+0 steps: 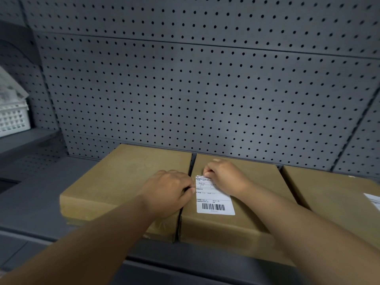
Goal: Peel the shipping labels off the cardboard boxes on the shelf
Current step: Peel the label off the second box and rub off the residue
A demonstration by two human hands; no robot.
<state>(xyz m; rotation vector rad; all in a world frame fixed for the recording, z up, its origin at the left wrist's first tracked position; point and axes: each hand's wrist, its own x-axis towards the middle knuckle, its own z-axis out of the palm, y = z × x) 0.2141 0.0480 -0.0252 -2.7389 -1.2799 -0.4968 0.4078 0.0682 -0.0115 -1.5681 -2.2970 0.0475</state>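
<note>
Right hand pinches label top corner on middle box; left hand grips box edge beside it. Peel slowly toward the barcode, low angle, to avoid tearing.

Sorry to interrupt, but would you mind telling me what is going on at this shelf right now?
A person is peeling a white shipping label off the middle cardboard box of three on a grey shelf. The right hand pinches the label's far corner, which looks slightly lifted; most of the label lies flat. The left hand rests across the gap between the left box and the middle one. The left box shows no label on top; the right box has a label at the frame's edge.
</note>
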